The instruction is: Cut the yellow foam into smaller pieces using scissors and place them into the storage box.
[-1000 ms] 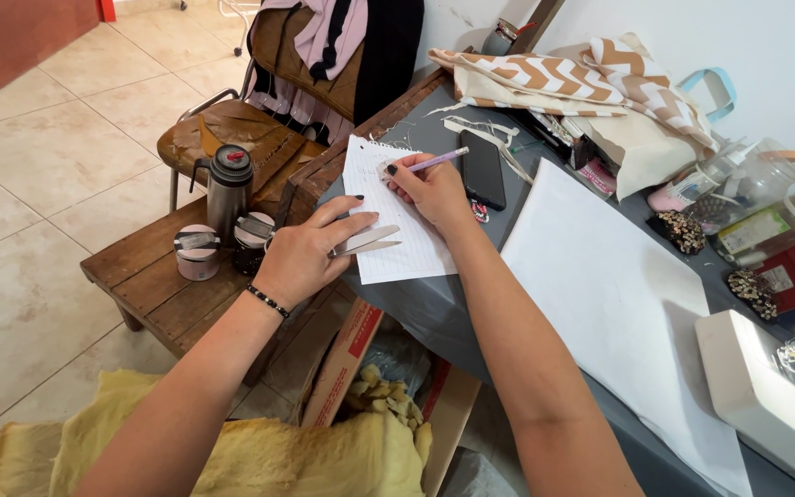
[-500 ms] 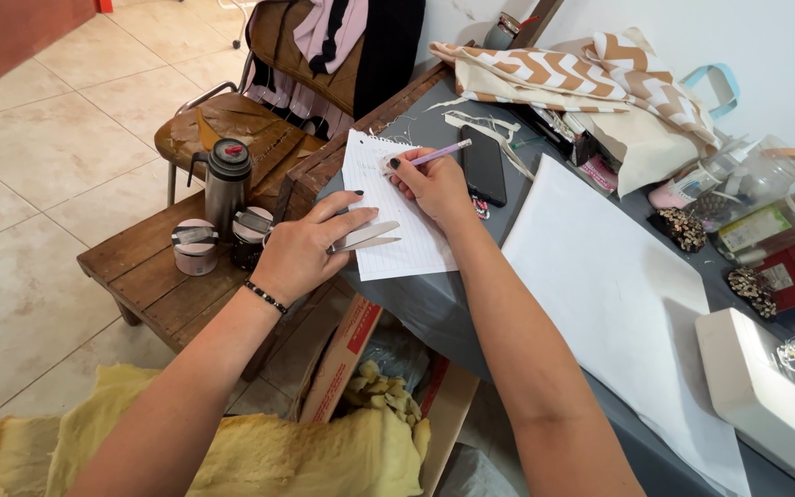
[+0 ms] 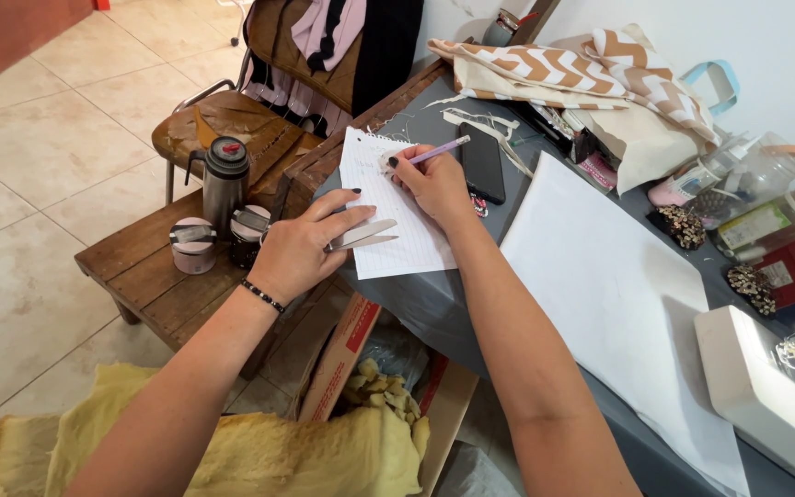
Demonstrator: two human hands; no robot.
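Observation:
A lined sheet of paper torn from a spiral pad lies on the grey table near its left edge. My right hand grips a purple pen with its tip down on the upper part of the sheet. My left hand rests on the sheet's left edge with fingers spread, holding it flat. Closed metal scissors lie under its fingers, blades pointing right.
A black phone lies just right of the sheet, beside a large white sheet. Zigzag fabric, jars and beads crowd the far side; a white sewing machine stands at the right. A low wooden bench carries a thermos and cups.
The pen hand has shifted slightly on the upper part of the sheet. The left hand stays pressed on the paper and scissors.

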